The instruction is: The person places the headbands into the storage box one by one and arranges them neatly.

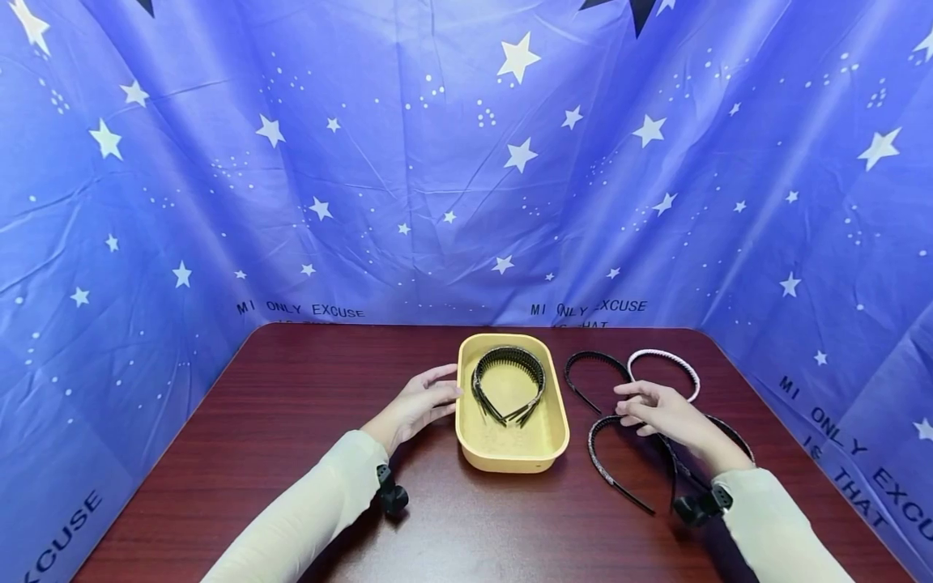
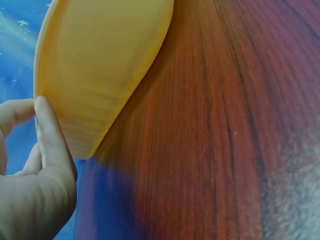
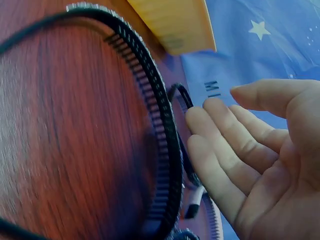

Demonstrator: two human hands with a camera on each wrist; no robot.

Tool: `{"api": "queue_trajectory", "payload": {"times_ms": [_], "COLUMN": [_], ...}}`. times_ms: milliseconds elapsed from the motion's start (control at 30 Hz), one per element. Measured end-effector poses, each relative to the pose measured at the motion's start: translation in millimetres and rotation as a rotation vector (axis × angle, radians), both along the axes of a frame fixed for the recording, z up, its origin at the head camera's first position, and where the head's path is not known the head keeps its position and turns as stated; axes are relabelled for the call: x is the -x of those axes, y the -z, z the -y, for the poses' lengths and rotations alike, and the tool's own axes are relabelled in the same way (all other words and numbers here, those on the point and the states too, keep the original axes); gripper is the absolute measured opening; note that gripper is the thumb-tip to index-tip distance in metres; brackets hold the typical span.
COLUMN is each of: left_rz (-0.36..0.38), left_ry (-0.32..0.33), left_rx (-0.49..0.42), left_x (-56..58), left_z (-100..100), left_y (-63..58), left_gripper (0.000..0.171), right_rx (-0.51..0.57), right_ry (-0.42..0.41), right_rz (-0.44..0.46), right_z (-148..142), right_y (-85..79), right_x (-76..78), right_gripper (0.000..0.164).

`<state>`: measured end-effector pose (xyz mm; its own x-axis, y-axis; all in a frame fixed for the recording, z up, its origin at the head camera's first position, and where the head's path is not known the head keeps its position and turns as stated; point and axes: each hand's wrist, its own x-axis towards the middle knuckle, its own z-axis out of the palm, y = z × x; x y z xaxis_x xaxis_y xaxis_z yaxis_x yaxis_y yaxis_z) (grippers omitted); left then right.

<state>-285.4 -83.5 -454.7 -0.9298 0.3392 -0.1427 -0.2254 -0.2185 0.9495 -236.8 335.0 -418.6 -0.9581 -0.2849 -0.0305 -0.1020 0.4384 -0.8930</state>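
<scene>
A yellow plastic bin (image 1: 510, 464) stands mid-table, with several black toothed headbands (image 1: 539, 368) stacked inside it. Fingertips of my left hand (image 1: 417, 405) touch the bin's left side at the rim, and the left wrist view shows its fingers mostly extended there. To the right, my right hand (image 1: 666, 414) hovers over loose headbands, fingers slightly bent and holding nothing. Beneath and beside it lie a dark headband with a glittery outer face (image 1: 594, 450) and another dark one (image 1: 738, 440), partly hidden by the hand and wrist. Behind are a thin black headband (image 1: 576, 358) and a white headband (image 1: 663, 352).
The dark red wooden table (image 1: 291, 405) has rounded far corners. A blue star-printed cloth (image 1: 408, 162) hangs along its back and sides. A small black camera (image 1: 394, 495) sits on the left wrist, another (image 1: 700, 508) on the right.
</scene>
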Motion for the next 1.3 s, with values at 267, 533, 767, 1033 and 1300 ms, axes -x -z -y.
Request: {"api": "queue_trajectory", "payload": {"times_ms": [267,533,767,1033,1300], "left_rz": [-0.001,0.001,0.004,-0.003,-0.005], "left_ry": [-0.001,0.0,-0.007,-0.005,-0.008], "left_rx": [0.004,0.003,0.001,0.001,0.0], "left_x": [0.7,0.7,1.0,-0.3,0.2], "left_z": [-0.5,-0.5,-0.6,0.0,-0.4], "left_y": [1.6,2.2,3.5,3.6,4.3], "left_gripper": [0.062,0.062,0.062,0.061,0.061], "right_rx": [-0.134,-0.234,-0.335,-0.43,-0.468], "right_ry": [0.034,0.086,0.092,0.067,0.042], "right_rz": [-0.081,-0.099,-0.139,-0.219,-0.258], "right_z": [-11.2,-14.8,-16.9,-17.8,-17.5], "right_y": [1.2,3.1,8.7,14.1,16.4], "right_x": [-3.6,-5.6,-3.6,-0.9,0.2], "right_gripper": [0.038,0.035,0.031,0.029,0.022]}}
